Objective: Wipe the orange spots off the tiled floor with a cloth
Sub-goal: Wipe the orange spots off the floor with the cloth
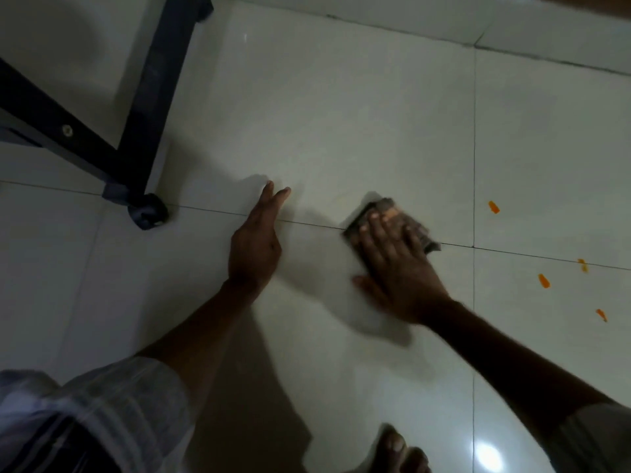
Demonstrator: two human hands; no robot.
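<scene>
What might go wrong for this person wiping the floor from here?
Four orange spots lie to the right of the folded dark cloth under the right hand; a hasty sweep might smear them across the glossy pale tiled floor, or miss the far one. The left hand braces flat on that shiny tile and could slip. The bare foot stands close behind.
</scene>
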